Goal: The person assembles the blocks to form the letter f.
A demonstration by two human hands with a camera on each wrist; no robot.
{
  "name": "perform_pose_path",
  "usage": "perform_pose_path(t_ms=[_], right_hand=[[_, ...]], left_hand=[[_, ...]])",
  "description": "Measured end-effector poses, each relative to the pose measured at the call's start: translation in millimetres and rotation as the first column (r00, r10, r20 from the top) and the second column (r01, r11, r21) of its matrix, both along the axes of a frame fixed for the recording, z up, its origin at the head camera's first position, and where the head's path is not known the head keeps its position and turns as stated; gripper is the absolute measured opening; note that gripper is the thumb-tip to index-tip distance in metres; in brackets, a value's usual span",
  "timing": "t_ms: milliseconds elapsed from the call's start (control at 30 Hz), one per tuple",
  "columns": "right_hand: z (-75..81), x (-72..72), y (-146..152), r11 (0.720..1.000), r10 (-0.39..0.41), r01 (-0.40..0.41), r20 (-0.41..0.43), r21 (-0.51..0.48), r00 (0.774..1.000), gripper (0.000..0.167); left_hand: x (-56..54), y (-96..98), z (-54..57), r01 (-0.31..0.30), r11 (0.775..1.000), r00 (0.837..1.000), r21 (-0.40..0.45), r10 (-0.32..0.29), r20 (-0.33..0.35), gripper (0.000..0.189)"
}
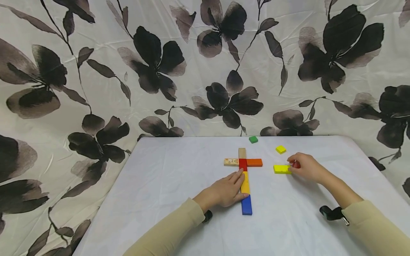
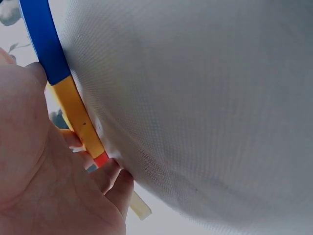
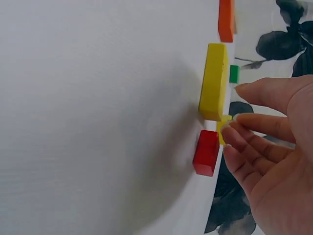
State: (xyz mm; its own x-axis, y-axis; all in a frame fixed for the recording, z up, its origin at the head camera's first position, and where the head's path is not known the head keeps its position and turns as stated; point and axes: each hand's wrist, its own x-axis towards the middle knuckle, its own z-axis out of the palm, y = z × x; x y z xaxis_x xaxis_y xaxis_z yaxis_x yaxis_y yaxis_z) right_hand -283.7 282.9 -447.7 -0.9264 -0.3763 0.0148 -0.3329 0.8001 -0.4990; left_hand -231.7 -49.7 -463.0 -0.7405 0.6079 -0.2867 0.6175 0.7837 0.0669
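Observation:
A cross of flat blocks lies on the table. Its long stem ends in an amber block (image 1: 245, 183) and a blue block (image 1: 246, 206). My left hand (image 1: 225, 190) rests over the stem, fingertips near the red block (image 1: 243, 163) at the crossing and thumb at the amber-blue joint. An orange block (image 1: 255, 163) forms the right arm, a printed plain wooden block (image 1: 231, 162) the left, and another wooden block (image 1: 242, 153) the top. My right hand (image 3: 274, 132) hovers with loosely bent fingers beside a small red block (image 3: 206, 152) and a long yellow block (image 3: 213, 83).
A small yellow block (image 1: 280, 149) lies behind the long yellow one. Near the table's back edge is a green block (image 1: 253, 139). The white table (image 1: 153, 192) meets a floral cloth (image 1: 179, 106) hanging behind. Black wrist devices (image 1: 333, 213) show at the sleeves.

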Motion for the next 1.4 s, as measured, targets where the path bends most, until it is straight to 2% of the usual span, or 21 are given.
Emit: perform_pose_path(t_ms=[200,433,600,1100,1400], right_hand=[[-4.6,8.6,-3.2,1.000,-0.007,0.007,-0.029,-0.017,1.000,0.037],[-10.9,11.8,-8.6,0.999,-0.005,0.001,-0.094,-0.044,0.996,0.033],[-16.5,11.6,-14.6,0.998,-0.051,0.047,-0.090,-0.047,0.995,0.034],[-16.2,8.1,-29.0,0.989,-0.147,0.145,-0.079,-0.034,0.986,0.038],[-18.3,5.3,-35.6,0.989,-0.127,0.123,-0.045,-0.081,0.991,0.049]], left_hand=[[0.6,-0.1,0.2,0.003,1.000,1.000,-0.004,-0.003,-0.004,0.082],[0.7,-0.1,-0.4,0.000,1.000,1.000,-0.003,0.000,-0.011,0.082],[0.5,-0.4,-2.2,0.005,1.000,1.000,-0.001,-0.005,-0.011,0.082],[0.0,-1.6,-1.7,0.008,1.000,1.000,0.000,-0.008,-0.018,0.082],[-0.6,-1.7,-2.1,0.014,1.000,1.000,0.000,-0.014,-0.017,0.082]])
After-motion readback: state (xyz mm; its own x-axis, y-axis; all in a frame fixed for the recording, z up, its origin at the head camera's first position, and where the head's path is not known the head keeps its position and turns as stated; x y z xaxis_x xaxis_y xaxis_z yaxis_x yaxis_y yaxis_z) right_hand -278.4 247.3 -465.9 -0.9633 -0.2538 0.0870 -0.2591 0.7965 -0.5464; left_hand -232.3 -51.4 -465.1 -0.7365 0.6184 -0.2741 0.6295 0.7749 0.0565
